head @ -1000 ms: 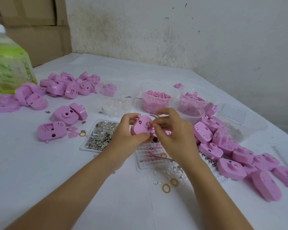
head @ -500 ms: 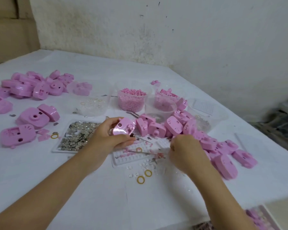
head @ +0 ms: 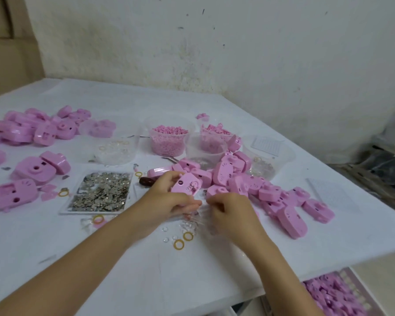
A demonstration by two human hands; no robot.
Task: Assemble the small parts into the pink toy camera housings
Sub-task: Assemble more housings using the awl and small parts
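My left hand grips a pink toy camera housing just above the white table, its open inner side facing me. My right hand is right beside it, fingers curled down over the small clear parts and the parts tray underneath; whether it pinches anything is hidden by blur. Loose yellow rings and clear lenses lie in front of both hands.
A pile of pink housings spreads to the right, more housings at the far left. A tray of silver bits, tubs of pink pellets and clear rings stand behind. A crate of pink parts sits below the table edge.
The right hand left the housing, reached down to the right, then came back beside the left hand. The left hand kept hold of the housing. The camera view swung right.
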